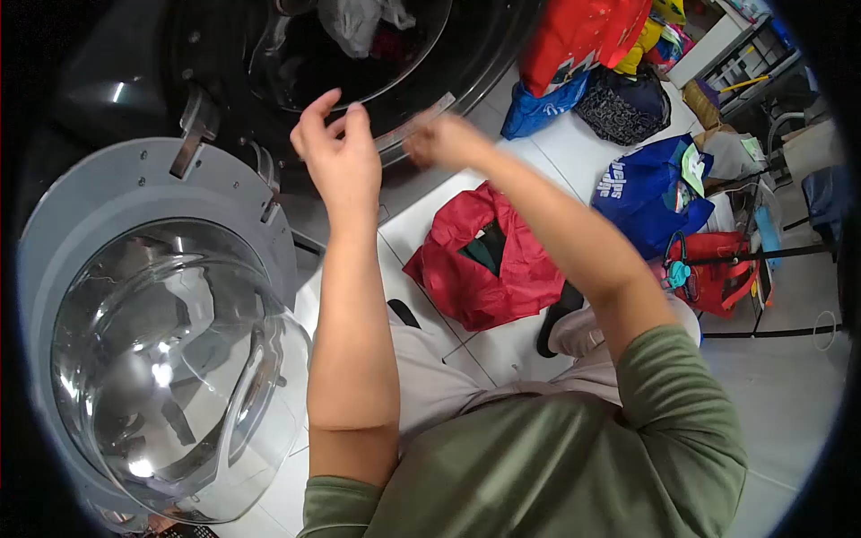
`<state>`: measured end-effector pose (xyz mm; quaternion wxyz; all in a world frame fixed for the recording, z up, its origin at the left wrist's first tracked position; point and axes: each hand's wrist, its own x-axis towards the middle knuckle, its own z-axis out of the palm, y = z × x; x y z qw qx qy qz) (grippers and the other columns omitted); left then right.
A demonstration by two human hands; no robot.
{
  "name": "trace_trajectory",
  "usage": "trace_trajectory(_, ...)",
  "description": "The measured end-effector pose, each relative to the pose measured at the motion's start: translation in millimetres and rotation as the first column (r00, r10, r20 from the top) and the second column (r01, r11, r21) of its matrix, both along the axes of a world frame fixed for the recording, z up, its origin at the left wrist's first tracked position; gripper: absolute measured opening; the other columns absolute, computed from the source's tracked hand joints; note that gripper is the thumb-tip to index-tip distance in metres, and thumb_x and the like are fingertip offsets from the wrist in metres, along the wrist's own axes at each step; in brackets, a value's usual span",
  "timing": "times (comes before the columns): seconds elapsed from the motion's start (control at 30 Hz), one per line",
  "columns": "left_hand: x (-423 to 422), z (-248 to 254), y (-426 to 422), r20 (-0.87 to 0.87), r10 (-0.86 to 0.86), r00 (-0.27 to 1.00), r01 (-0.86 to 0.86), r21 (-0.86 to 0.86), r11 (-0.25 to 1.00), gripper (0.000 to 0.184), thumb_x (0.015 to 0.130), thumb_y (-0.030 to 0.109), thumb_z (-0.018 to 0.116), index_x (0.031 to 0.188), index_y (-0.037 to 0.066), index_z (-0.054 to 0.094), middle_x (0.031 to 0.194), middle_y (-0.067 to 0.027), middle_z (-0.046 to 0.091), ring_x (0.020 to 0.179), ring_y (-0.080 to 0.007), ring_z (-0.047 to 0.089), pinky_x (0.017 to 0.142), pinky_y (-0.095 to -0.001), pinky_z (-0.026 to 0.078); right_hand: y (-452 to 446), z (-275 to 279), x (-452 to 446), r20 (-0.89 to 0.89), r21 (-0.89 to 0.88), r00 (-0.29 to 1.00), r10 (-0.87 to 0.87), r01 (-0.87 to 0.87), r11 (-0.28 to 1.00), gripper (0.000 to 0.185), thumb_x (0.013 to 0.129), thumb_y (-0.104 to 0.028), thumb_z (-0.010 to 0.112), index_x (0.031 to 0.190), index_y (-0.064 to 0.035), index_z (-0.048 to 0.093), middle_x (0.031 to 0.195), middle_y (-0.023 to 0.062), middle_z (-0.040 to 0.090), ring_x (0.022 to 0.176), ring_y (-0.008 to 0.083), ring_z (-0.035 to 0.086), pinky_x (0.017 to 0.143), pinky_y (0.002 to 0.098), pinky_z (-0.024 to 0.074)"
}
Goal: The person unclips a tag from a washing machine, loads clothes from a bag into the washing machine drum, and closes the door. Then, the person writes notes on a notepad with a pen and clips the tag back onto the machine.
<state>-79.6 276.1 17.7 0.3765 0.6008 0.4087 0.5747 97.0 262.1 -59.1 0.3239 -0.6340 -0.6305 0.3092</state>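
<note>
My left hand [341, 166] is raised in front of the washing machine opening [359, 99], palm inward, with its fingers bent but apart and nothing visible in them. My right hand [444, 143] is at the lower right of the rim, its fingers curled and smeared by motion; whether they hold anything is unclear. A pale narrow strip [438, 108] lies along the rim beside it. Inside the drum, a whitish crumpled item [350, 22] shows at the top. The round glass door [170, 359] in its grey frame hangs open at the left.
A red cloth bag [489, 260] with dark fabric inside sits on the white tiles between my arms. Several bags stand to the right, among them a blue bag [650, 193], a black patterned bag [623, 103] and a red bag [574, 45]. A metal rack [762, 255] is beyond.
</note>
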Motion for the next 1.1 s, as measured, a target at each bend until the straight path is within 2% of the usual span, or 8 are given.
trace_trajectory(0.13,6,1,-8,-0.135,-0.076,0.988,0.081,0.036,0.996,0.024,0.089,0.015,0.063,0.110,0.005,0.064,0.118,-0.0128,0.047,0.089,-0.0175,0.060,0.080,-0.0300,0.050,-137,-230,14,0.448,-0.465,0.872,0.197,0.038,0.885,0.029,0.088,-0.028,0.057,0.097,-0.0047,0.071,0.102,0.0217,0.068,0.093,0.0377,0.066,0.081,0.0452,0.0524)
trace_trajectory(0.2,6,2,-12,-0.161,-0.094,0.983,0.102,0.041,0.994,0.017,0.087,0.013,0.063,0.102,0.005,0.067,0.114,-0.0114,0.049,0.085,-0.0166,0.060,0.077,-0.0293,0.051,-206,-227,39,0.591,-0.726,0.737,0.329,0.308,0.615,0.030,0.088,-0.021,0.051,0.102,-0.0019,0.069,0.105,0.0206,0.068,0.098,0.0354,0.067,0.084,0.0453,0.0533)
trace_trajectory(0.3,4,1,-13,-0.198,-0.177,0.964,0.173,-0.041,0.984,0.021,0.090,0.020,0.063,0.107,0.008,0.069,0.117,-0.0096,0.050,0.090,-0.0149,0.061,0.081,-0.0295,0.048,-279,-262,121,0.777,-0.467,0.623,-0.094,0.670,0.577,0.030,0.092,-0.019,0.045,0.106,-0.0007,0.065,0.108,0.0231,0.067,0.100,0.0360,0.067,0.082,0.0450,0.0548)
trace_trajectory(0.57,21,-9,-27,-0.362,-0.251,0.898,0.288,0.052,0.956,0.022,0.090,0.018,0.063,0.106,0.005,0.068,0.114,-0.0125,0.053,0.090,-0.0208,0.063,0.079,-0.0310,0.050,-240,-243,75,0.804,-0.282,0.557,-0.207,0.664,0.692,0.026,0.087,-0.027,0.061,0.093,-0.0021,0.068,0.097,0.0213,0.069,0.090,0.0322,0.069,0.081,0.0444,0.0546)
trace_trajectory(0.77,21,-10,-27,-0.390,-0.435,0.812,0.430,-0.106,0.897,0.021,0.090,0.018,0.064,0.105,0.003,0.068,0.099,-0.0082,0.061,0.082,-0.0147,0.060,0.074,-0.0271,0.047,-199,-138,131,0.339,-0.521,0.941,0.006,0.183,0.834,0.019,0.078,-0.024,0.072,0.084,-0.0054,0.069,0.074,0.0108,0.068,0.070,0.0236,0.064,0.066,0.0377,0.0499)
trace_trajectory(0.83,25,-15,-26,-0.317,-0.526,0.789,0.515,-0.126,0.848,0.021,0.090,0.019,0.065,0.104,0.004,0.068,0.097,-0.0063,0.062,0.079,-0.0132,0.058,0.072,-0.0259,0.046,-198,-36,139,-0.288,-0.425,0.869,-0.403,0.261,0.867,0.018,0.075,-0.016,0.077,0.083,-0.0043,0.066,0.079,0.0012,0.064,0.075,0.0107,0.057,0.064,0.0256,0.0413)
trace_trajectory(0.97,31,-11,-42,-0.386,-0.638,0.666,0.679,-0.040,0.733,0.073,0.080,0.027,0.077,0.141,0.007,0.041,0.131,-0.0170,0.055,0.119,-0.0256,0.054,0.100,-0.0338,0.042,-208,94,108,-0.753,0.259,0.653,0.084,0.177,0.949,0.018,0.082,-0.014,0.073,0.093,-0.0015,0.066,0.098,0.0025,0.065,0.095,0.0114,0.060,0.090,0.0272,0.0444)
trace_trajectory(1.1,46,-3,-77,-0.074,-0.947,0.314,0.881,-0.350,0.319,0.089,0.074,0.022,0.081,0.146,0.002,0.032,0.143,-0.0192,0.046,0.127,-0.0291,0.049,0.106,-0.0365,0.038,-169,131,63,-0.597,0.426,0.802,-0.016,0.333,0.841,0.024,0.091,-0.013,0.065,0.112,-0.0015,0.065,0.123,0.0098,0.060,0.111,0.0200,0.058,0.098,0.0342,0.0443)
